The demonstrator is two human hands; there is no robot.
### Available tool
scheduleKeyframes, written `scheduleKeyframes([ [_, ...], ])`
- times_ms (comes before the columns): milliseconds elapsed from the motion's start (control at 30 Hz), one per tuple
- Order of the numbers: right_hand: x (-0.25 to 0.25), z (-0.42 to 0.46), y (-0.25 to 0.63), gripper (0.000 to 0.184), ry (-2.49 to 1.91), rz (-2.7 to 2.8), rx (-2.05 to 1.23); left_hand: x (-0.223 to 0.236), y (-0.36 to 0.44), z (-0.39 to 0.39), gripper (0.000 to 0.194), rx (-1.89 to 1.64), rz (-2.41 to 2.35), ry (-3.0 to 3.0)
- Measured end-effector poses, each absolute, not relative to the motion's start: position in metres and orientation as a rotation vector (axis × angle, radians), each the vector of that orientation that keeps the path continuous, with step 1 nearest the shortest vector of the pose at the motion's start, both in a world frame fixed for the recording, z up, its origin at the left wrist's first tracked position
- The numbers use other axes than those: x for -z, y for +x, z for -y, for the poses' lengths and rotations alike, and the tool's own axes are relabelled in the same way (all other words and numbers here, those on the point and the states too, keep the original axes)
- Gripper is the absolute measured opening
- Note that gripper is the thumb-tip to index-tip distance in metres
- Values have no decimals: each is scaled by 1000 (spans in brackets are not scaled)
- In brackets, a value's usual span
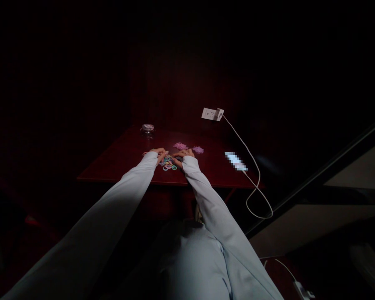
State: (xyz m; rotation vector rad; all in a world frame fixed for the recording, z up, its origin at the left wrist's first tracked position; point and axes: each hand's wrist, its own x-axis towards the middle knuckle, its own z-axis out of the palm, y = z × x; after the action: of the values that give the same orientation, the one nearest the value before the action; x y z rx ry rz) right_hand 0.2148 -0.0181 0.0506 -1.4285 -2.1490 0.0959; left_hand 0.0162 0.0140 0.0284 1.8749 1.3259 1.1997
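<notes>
A loose heap of small coloured rings that look like hair ties [167, 161] lies near the front edge of the dark red table [137, 170]. At its left side is my left hand [159, 153], the fingers bent and drawn together; what they hold, if anything, is too small to make out. My right hand [184, 154] reaches into the heap from the right, fingers stretched toward the left and the thumb apart below. Just behind the hands sit a pink pile [180, 146] and a purple pile [198, 150] of similar small rings.
A clear lidded jar [148, 130] stands at the back left. On the right lies a phone [236, 161] with a blurred screen, its white cable [252, 155] looping past the table edge up to a charger [219, 114] in the wall socket [208, 113]. Surroundings are very dark.
</notes>
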Motion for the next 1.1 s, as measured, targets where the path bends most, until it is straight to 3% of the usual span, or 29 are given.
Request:
scheduleKeyframes([
  [1100,-23,-6,216,24,-1206,1933,-328,-15,13,-27,32,-1204,-1290,1970],
])
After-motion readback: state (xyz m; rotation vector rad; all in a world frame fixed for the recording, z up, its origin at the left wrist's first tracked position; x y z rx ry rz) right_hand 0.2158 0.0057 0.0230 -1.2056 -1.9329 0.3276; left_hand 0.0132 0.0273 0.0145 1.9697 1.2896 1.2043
